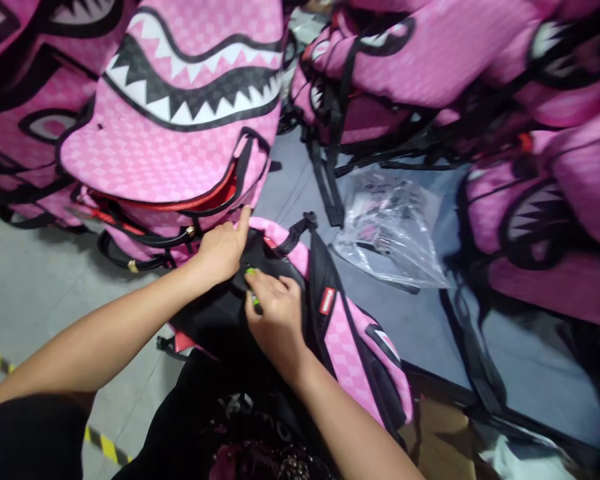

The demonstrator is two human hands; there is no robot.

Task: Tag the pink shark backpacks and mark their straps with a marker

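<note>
A pink and black backpack [343,333] lies across my lap and the table edge, its black panel facing up. My left hand [223,250] is at its upper edge, one finger stretched upward and the others curled down against the bag, their tips hidden. Close beside it, my right hand [275,310] is closed around a small green and black tool [255,300] over the black panel. Most of the tool is covered by my fingers. Just beyond my left hand rests a pink checkered backpack [180,153] with a shark-mouth print, its red-lined opening towards me.
More pink backpacks [420,60] are piled at the back and right, black straps trailing over the grey table [300,180]. A clear plastic bag [390,227] lies on the table. Brown cardboard [443,437] is at the lower right. Yellow-black tape [107,447] marks the floor.
</note>
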